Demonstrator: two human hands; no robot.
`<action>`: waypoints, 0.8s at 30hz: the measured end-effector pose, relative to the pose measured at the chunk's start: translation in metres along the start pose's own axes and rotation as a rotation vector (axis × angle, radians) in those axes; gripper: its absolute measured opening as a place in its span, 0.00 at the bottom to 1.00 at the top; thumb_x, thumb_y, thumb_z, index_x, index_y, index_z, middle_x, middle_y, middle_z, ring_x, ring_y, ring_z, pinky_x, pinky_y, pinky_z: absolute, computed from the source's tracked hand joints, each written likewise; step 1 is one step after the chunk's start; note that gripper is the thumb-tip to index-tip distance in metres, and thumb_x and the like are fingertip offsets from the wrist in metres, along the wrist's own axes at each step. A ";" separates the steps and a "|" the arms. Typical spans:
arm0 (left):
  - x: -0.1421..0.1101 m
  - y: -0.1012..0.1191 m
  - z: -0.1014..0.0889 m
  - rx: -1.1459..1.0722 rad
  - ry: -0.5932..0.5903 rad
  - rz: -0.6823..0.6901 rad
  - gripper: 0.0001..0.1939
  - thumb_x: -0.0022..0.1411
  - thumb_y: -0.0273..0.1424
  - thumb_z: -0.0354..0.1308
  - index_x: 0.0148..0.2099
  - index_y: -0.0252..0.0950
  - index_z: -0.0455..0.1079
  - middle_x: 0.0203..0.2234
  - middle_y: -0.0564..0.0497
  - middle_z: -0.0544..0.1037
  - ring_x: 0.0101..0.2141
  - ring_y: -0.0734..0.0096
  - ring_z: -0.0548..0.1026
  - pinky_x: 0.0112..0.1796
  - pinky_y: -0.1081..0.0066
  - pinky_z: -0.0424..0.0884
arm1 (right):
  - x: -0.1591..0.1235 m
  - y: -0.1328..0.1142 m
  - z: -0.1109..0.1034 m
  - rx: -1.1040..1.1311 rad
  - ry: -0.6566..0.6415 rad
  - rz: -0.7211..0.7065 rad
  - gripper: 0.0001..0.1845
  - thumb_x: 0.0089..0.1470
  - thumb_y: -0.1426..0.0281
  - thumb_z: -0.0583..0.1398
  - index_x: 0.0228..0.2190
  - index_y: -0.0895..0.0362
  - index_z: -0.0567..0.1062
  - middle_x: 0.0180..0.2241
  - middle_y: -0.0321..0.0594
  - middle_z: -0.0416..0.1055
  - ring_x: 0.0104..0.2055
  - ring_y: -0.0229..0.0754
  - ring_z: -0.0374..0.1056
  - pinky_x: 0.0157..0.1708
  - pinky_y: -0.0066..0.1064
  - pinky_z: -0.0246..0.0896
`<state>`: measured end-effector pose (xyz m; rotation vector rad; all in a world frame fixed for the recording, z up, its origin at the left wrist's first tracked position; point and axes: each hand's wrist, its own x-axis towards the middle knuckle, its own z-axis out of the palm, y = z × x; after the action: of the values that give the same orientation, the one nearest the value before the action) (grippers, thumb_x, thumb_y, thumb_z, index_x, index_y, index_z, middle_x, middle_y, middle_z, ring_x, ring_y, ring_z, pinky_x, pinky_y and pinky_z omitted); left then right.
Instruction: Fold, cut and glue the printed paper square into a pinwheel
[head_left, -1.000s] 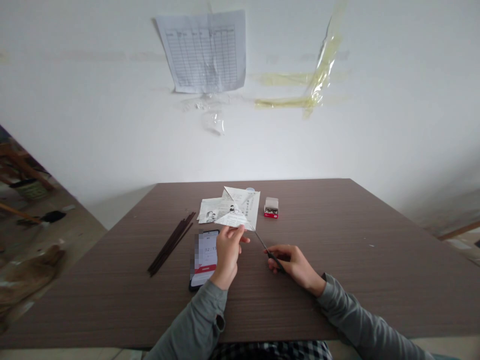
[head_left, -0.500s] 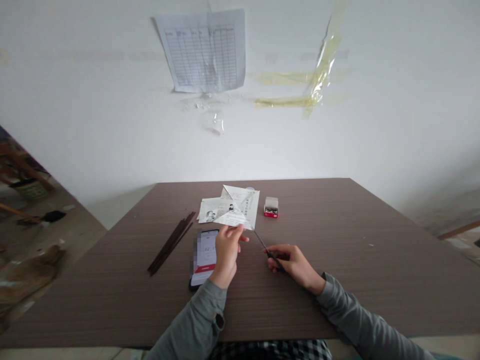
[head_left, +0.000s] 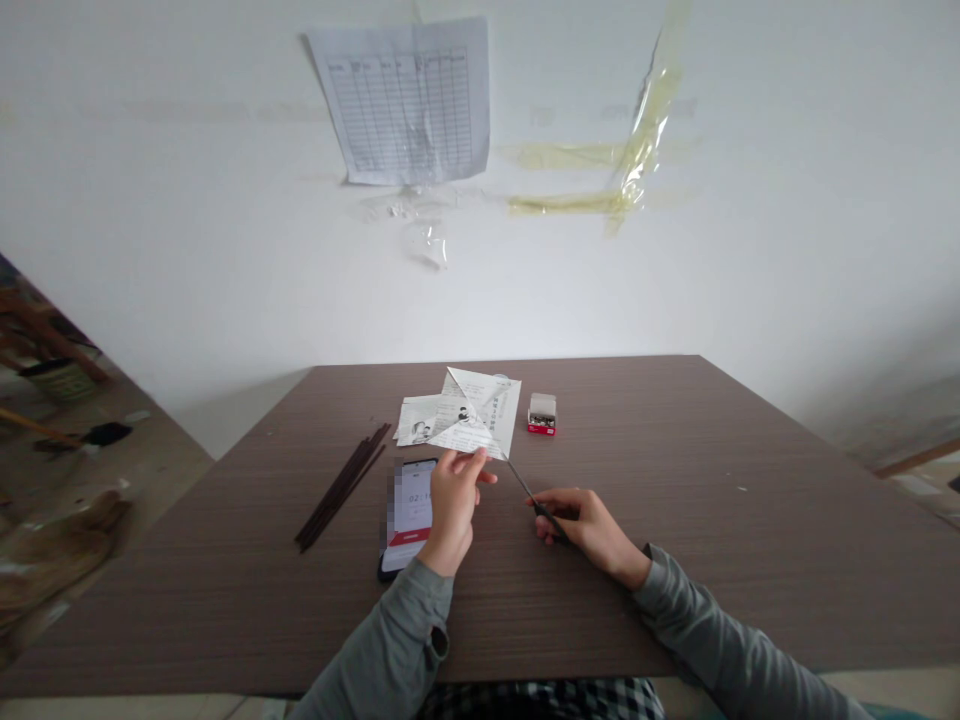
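Note:
My left hand [head_left: 452, 522] pinches the lower edge of a folded white printed paper [head_left: 472, 415], shaped like a pinwheel. Another printed sheet [head_left: 420, 420] lies partly beneath it. My right hand [head_left: 589, 525] grips a thin pointed metal tool [head_left: 536, 503] with a dark grip, and its tip sits close to the folded paper's lower corner. A smartphone [head_left: 407, 515] with a lit timer-like screen lies on the table, partly hidden by my left hand. Above it, several thin dark sticks [head_left: 343, 488] lie together.
A small red-and-white box [head_left: 542, 413] of metal pins stands right of the papers on the brown wood-grain table [head_left: 675, 600]. Behind the table is a white wall with a taped printed grid sheet [head_left: 405, 100]. Cluttered floor shows at left.
Both hands and the paper stay nearly still. The whole view has shifted only slightly.

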<state>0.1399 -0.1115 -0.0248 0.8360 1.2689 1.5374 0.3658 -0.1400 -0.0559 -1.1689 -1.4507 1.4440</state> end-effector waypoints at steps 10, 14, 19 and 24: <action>0.002 -0.003 -0.001 0.007 -0.011 0.010 0.25 0.53 0.46 0.89 0.40 0.39 0.81 0.35 0.45 0.93 0.25 0.65 0.87 0.20 0.78 0.57 | 0.002 0.005 -0.001 -0.016 -0.009 0.002 0.28 0.47 0.45 0.85 0.37 0.54 0.94 0.28 0.40 0.85 0.29 0.46 0.76 0.36 0.41 0.75; 0.002 -0.003 -0.002 -0.006 -0.013 0.007 0.25 0.53 0.46 0.88 0.40 0.39 0.81 0.36 0.45 0.93 0.25 0.66 0.86 0.20 0.77 0.58 | 0.002 0.004 -0.001 -0.015 -0.012 0.003 0.29 0.46 0.45 0.85 0.38 0.55 0.94 0.27 0.40 0.85 0.29 0.45 0.75 0.36 0.40 0.76; 0.001 -0.002 -0.001 -0.004 -0.013 0.005 0.23 0.55 0.44 0.89 0.41 0.39 0.82 0.36 0.45 0.93 0.24 0.68 0.84 0.20 0.77 0.57 | 0.001 0.001 0.000 -0.023 0.000 -0.017 0.28 0.47 0.45 0.84 0.36 0.54 0.94 0.26 0.40 0.85 0.28 0.45 0.75 0.35 0.41 0.74; 0.001 -0.002 -0.001 0.003 -0.015 0.016 0.23 0.54 0.44 0.88 0.40 0.37 0.83 0.35 0.45 0.92 0.23 0.72 0.79 0.21 0.76 0.55 | -0.001 -0.003 0.000 -0.014 0.001 -0.023 0.26 0.47 0.46 0.85 0.36 0.54 0.94 0.27 0.41 0.86 0.28 0.46 0.76 0.35 0.41 0.74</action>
<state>0.1389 -0.1111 -0.0272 0.8602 1.2565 1.5392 0.3657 -0.1411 -0.0525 -1.1570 -1.4711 1.4197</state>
